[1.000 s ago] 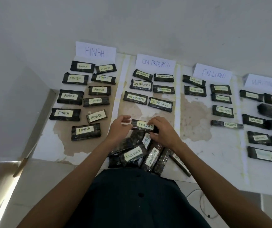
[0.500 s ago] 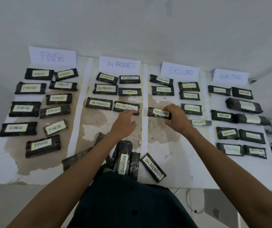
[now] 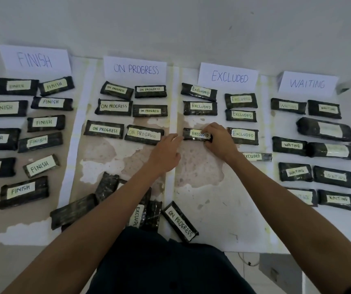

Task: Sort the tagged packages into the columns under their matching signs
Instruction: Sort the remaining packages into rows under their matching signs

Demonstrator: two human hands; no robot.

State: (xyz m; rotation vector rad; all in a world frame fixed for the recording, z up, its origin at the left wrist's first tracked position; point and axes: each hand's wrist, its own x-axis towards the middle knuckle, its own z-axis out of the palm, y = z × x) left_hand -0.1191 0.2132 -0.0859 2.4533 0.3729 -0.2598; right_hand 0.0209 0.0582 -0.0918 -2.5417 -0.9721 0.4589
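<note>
1. The right hand (image 3: pixel 219 139) grips the right end of a package (image 3: pixel 195 134) tagged EXCLUDED, its fingers curled over it, and holds it flat on the table (image 3: pixel 223 219).
2. The package lies in the column under the EXCLUDED sign (image 3: pixel 229 77). It is third down in the left row, below two with the same tag and just left of another. The spot suits it because the tag matches the sign and the row simply runs on.
3. Its tag faces up and reads level, like its neighbours', so a glance can check the sort.
4. The left hand (image 3: pixel 166 150) holds nothing and its fingers are straight. Their tips sit just beside the package's left end, over the white strip (image 3: pixel 172 98) that divides the columns. I cannot tell whether they touch it. The hand looks placed to square the package up.
5. The two hands are apart but near each other, one at each end of the package.
6. A pile (image 3: pixel 152 212) waits at the near edge, by the person's body. One tag there reads EXCLUDED and another ON PROGRESS. The others lie face down, so their tags are hidden.
7. All four columns are well filled, so the sort seems far along, though the pile is not yet cleared.
8. The face-down ones will likely need turning over before they can be placed.
</note>
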